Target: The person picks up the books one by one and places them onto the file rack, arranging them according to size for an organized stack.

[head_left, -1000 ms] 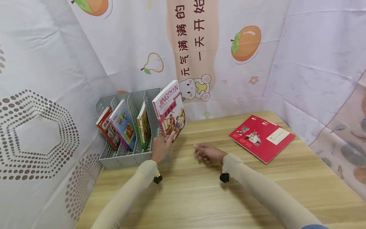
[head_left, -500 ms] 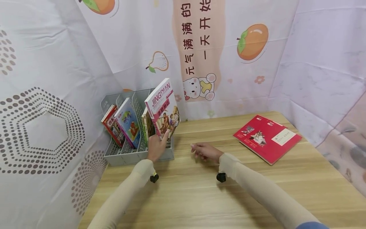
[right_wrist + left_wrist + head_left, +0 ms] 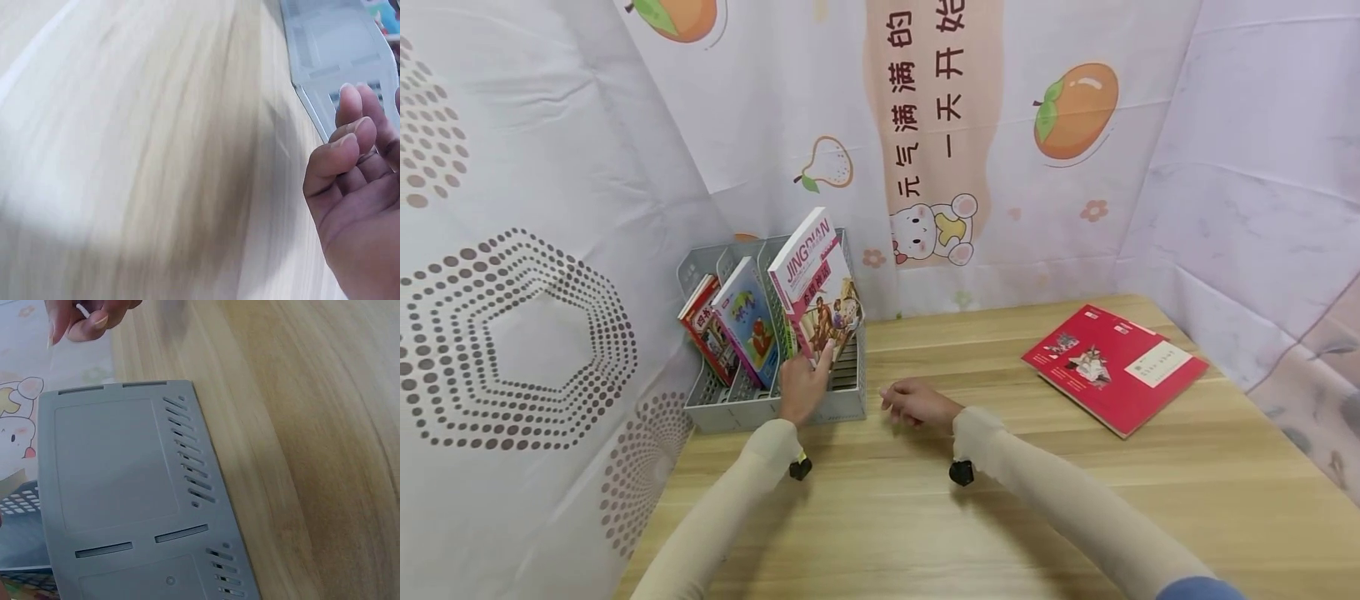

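Note:
My left hand (image 3: 803, 387) grips a white and pink paperback book (image 3: 820, 287) by its lower part, thumb along the illustrated cover. The book leans to the left, over the right-hand part of a grey plastic book rack (image 3: 737, 415). It overlaps a green-edged book (image 3: 788, 337) in the head view. My right hand (image 3: 921, 404) hovers by the rack's front right corner, its fingers loosely curled around nothing. The right wrist view shows those relaxed fingers (image 3: 344, 153) near the grey rack (image 3: 334, 37). Only a sliver of the left hand enters the left wrist view.
A blue picture book (image 3: 752, 325) and a red book (image 3: 709, 329) lean in the rack's left compartments. Red books (image 3: 1112, 367) lie flat on the wooden table (image 3: 925, 525) at the right. A printed curtain (image 3: 1037, 233) hangs behind the table.
My left hand has brought the book leftward and lower, from the rack's right side to over its compartments, now covering most of the green-edged book. My right hand has come closer to the rack.

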A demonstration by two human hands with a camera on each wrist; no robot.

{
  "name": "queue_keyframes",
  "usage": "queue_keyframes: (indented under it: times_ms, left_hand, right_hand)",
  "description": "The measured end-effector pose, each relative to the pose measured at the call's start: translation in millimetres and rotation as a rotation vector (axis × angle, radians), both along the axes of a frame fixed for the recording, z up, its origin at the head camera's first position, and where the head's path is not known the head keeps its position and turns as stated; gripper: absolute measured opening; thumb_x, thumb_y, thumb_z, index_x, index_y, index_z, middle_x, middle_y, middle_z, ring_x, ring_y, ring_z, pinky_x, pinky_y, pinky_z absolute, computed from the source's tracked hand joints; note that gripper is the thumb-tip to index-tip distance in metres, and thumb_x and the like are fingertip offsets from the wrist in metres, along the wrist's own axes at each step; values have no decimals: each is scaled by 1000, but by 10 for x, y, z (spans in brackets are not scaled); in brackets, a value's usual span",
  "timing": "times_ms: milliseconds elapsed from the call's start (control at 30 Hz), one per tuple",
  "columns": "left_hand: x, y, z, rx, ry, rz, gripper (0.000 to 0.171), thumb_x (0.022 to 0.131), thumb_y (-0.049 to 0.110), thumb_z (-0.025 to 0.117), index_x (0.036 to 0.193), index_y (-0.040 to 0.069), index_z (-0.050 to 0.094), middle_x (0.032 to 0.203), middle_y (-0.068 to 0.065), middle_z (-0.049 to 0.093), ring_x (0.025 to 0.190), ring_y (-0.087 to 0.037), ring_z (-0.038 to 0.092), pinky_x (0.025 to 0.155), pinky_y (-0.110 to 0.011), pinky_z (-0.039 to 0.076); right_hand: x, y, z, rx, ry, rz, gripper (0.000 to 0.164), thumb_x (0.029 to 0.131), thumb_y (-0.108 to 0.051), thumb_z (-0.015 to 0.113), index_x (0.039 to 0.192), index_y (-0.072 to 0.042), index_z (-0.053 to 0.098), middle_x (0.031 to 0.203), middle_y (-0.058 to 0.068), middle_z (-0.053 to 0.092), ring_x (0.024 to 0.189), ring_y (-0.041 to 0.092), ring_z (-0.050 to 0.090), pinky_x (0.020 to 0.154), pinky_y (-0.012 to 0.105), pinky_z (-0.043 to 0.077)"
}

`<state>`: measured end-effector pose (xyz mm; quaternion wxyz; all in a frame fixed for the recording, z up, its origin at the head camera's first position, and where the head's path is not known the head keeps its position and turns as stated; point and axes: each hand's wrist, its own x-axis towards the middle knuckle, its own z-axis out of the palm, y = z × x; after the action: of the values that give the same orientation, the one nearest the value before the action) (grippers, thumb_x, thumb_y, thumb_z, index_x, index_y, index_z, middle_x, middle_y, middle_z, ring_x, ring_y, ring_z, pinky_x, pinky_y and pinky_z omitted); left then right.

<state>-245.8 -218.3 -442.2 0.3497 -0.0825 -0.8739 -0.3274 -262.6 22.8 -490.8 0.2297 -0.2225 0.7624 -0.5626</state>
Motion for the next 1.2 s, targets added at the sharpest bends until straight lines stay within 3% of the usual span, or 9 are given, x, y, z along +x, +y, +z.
queue_keyframes:
  times_ms: [233,333,400,467,633,833,1067,1200]
  left_hand:
    - [-1,33,-36,16,16,12,53,105,42,58,62,15,44,47,5,33,42,-16,35,47,-35,29]
    - [17,30,-31,32,50,15,46,105,40,59,68,13,49,51,3,40,47,-18,41,50,-36,33]
    - [21,27,-26,49,69,20,39,105,39,60,80,9,59,59,-1,53,55,-21,51,55,-39,40]
    - [34,19,-12,57,87,27,36,105,38,60,85,8,61,63,-3,57,58,-22,53,57,-41,42]
    - [66,-32,20,52,131,43,41,104,31,63,71,6,59,52,-4,50,47,-19,44,50,-38,35]
    - [32,-113,36,64,111,49,37,106,33,60,82,6,63,56,-3,53,50,-18,44,53,-38,38]
    - [43,-201,0,110,83,98,51,107,37,57,62,13,46,48,4,37,43,-17,34,49,-36,29]
    - [36,-216,19,112,95,108,48,107,37,57,69,7,57,50,-1,43,45,-19,38,51,-37,34]
  right_hand:
    - [101,-201,33,-20,-1,6,45,110,-35,51,105,9,56,85,21,67,52,12,41,49,29,36]
    - [112,-267,45,-14,1,12,48,110,-39,50,109,9,57,89,27,67,52,12,41,49,29,36]
    - [108,-300,48,-6,6,13,50,110,-41,48,110,8,58,89,27,67,52,13,41,48,29,35]
    - [99,-333,54,-8,7,5,52,110,-44,46,111,7,58,86,25,67,51,13,41,47,28,35]
    - [87,-423,92,-9,21,-51,50,111,-45,43,113,3,57,87,24,67,48,11,38,47,29,34]
    - [74,-470,138,12,51,-70,46,112,-40,42,107,4,55,86,19,66,50,12,39,48,27,33]
    - [76,-484,214,34,48,-30,41,113,-33,43,100,5,55,81,17,65,52,13,40,48,26,34]
    - [50,-454,231,58,46,-23,40,112,-34,43,99,2,55,79,13,64,51,12,39,48,26,35]
